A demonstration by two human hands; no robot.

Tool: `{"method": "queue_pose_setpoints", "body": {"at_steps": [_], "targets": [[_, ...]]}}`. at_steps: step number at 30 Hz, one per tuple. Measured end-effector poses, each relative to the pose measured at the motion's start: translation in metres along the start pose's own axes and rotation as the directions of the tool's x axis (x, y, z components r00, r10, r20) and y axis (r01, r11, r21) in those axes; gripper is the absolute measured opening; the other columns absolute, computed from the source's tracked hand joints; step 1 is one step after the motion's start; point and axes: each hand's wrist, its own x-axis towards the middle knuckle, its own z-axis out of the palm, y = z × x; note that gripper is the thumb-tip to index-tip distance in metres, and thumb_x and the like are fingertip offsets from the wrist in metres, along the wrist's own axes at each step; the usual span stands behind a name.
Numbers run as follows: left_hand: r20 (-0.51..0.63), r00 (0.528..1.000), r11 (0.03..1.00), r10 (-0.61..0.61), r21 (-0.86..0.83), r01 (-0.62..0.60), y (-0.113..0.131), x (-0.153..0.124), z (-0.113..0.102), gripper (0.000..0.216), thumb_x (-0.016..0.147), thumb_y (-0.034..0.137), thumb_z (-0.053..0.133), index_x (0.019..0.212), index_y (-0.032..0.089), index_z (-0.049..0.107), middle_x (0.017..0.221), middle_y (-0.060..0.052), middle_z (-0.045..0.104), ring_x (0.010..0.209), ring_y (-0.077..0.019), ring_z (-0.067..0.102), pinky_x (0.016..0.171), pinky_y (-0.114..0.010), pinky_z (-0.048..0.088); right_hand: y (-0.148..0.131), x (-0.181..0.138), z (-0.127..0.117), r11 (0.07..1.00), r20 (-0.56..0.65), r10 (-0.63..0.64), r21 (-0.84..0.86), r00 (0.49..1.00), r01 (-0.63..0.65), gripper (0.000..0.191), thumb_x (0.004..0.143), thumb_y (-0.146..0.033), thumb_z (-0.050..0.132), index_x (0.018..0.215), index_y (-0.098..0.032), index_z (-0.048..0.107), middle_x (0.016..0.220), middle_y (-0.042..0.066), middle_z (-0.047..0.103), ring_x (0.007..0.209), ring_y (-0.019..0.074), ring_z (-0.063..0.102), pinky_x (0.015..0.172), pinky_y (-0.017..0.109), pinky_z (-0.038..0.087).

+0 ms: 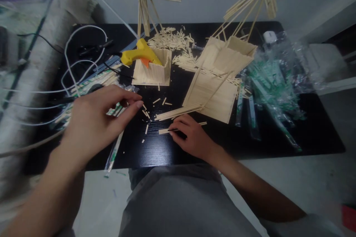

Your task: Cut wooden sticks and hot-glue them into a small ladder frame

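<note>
ok so the right hand (191,137) is holding a few thin sticks (163,132) low over the table (155,155), fingers curled in. something dark is showing at the fingertips, can't tell what. off to its left, the left hand (96,116) is hovering with thumb and finger nearly meeting, and i can't tell if anything's sitting between them. imo the held sticks could be fanning apart if the right fingers are pressing unevenly. just beyond that grip a stick bundle (178,112) is lying super close, so a knuckle bump could be scattering it. short bits (147,129) are littering the gap between the hands, easy to be mixing up. farther out, a yellow glue gun (141,52) is perching on a small stick box (151,74), so knocking the box could be tipping it.
</note>
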Motion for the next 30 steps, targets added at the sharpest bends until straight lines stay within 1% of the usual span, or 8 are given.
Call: {"method": "queue_pose_setpoints", "body": {"at_steps": [2, 4, 6, 8, 12, 18, 26, 30], "targets": [[0.132, 0.988, 0.997, 0.076, -0.024, -0.073, 0.001, 0.006, 0.002, 0.019, 0.101, 0.039, 0.06, 0.099, 0.025, 0.073, 0.099, 0.001, 0.076, 0.09, -0.0181, 0.071, 0.079, -0.031, 0.055, 0.0, 0.0, 0.0, 1.0, -0.006, -0.004, 0.001, 1.0, 0.004, 0.011, 0.097, -0.01, 0.063, 0.098, -0.019, 0.069, 0.096, 0.009, 0.069, 0.096, 0.0232, 0.065, 0.09, 0.04, 0.057], [0.313, 0.934, 0.985, 0.172, -0.071, -0.157, 0.0, 0.003, 0.016, 0.021, 0.1, 0.038, 0.059, 0.097, 0.024, 0.074, 0.098, -0.002, 0.075, 0.088, -0.0201, 0.071, 0.079, -0.033, 0.055, 0.001, 0.001, 0.001, 1.0, -0.016, -0.005, -0.005, 1.0, 0.005, 0.01, 0.097, -0.01, 0.063, 0.097, -0.018, 0.069, 0.096, 0.009, 0.068, 0.096, 0.0236, 0.065, 0.09, 0.04, 0.057], [0.401, 0.896, 0.981, 0.191, -0.06, -0.182, -0.003, -0.005, 0.035, 0.018, 0.099, 0.035, 0.061, 0.104, 0.023, 0.074, 0.1, -0.005, 0.074, 0.092, -0.0225, 0.071, 0.082, -0.036, 0.056, 0.001, 0.0, 0.002, 1.0, -0.02, -0.006, -0.01, 1.0, 0.005, 0.01, 0.097, -0.011, 0.063, 0.097, -0.019, 0.069, 0.096, 0.009, 0.068, 0.096, 0.0239, 0.065, 0.09, 0.041, 0.057], [0.44, 0.884, 0.986, 0.159, -0.023, -0.165, -0.004, -0.014, 0.051, 0.016, 0.097, 0.031, 0.064, 0.106, 0.022, 0.073, 0.102, -0.006, 0.072, 0.094, -0.024, 0.071, 0.085, -0.037, 0.056, 0.002, 0.0, 0.003, 1.0, -0.017, -0.01, -0.01, 1.0, 0.009, 0.01, 0.098, -0.011, 0.062, 0.097, -0.019, 0.069, 0.096, 0.009, 0.068, 0.096, 0.0242, 0.065, 0.09, 0.041, 0.057], [0.46, 0.879, 0.991, 0.127, -0.028, -0.128, -0.001, -0.026, 0.064, 0.008, 0.096, 0.021, 0.064, 0.1, 0.02, 0.071, 0.101, -0.006, 0.069, 0.096, -0.0242, 0.071, 0.087, -0.038, 0.056, 0.001, 0.0, 0.002, 1.0, -0.003, -0.003, -0.006, 1.0, 0.003, 0.01, 0.098, -0.011, 0.063, 0.097, -0.019, 0.069, 0.096, 0.009, 0.068, 0.097, 0.0243, 0.064, 0.09, 0.041, 0.057], [0.416, 0.894, 0.985, 0.167, -0.119, -0.129, 0.0, -0.028, 0.065, 0.013, 0.1, 0.018, 0.059, 0.095, 0.019, 0.07, 0.094, -0.004, 0.067, 0.088, -0.0205, 0.07, 0.079, -0.033, 0.055, -0.002, 0.001, -0.001, 1.0, 0.015, 0.017, -0.009, 1.0, -0.017, 0.01, 0.098, -0.012, 0.062, 0.098, -0.019, 0.069, 0.097, 0.009, 0.068, 0.097, 0.0243, 0.064, 0.09, 0.041, 0.057], [0.402, 0.903, 0.984, 0.149, -0.148, -0.096, -0.002, -0.03, 0.068, 0.013, 0.099, 0.015, 0.059, 0.093, 0.02, 0.069, 0.093, -0.003, 0.067, 0.085, -0.0193, 0.07, 0.078, -0.032, 0.053, -0.009, 0.008, 0.002, 0.994, 0.104, 0.032, -0.108, 0.994, -0.021, 0.007, 0.098, -0.013, 0.063, 0.097, -0.017, 0.07, 0.096, 0.009, 0.068, 0.097, 0.0258, 0.063, 0.093, 0.043, 0.053], [0.412, 0.901, 0.984, 0.137, -0.159, -0.077, 0.001, -0.029, 0.068, 0.013, 0.096, 0.013, 0.061, 0.09, 0.019, 0.07, 0.091, -0.003, 0.067, 0.084, -0.0189, 0.07, 0.076, -0.03, 0.053, -0.008, 0.011, 0.003, 0.995, 0.121, 0.015, -0.095, 0.993, -0.003, 0.006, 0.096, -0.013, 0.066, 0.097, -0.017, 0.07, 0.095, 0.009, 0.069, 0.098, 0.0258, 0.064, 0.093, 0.042, 0.052]]}}
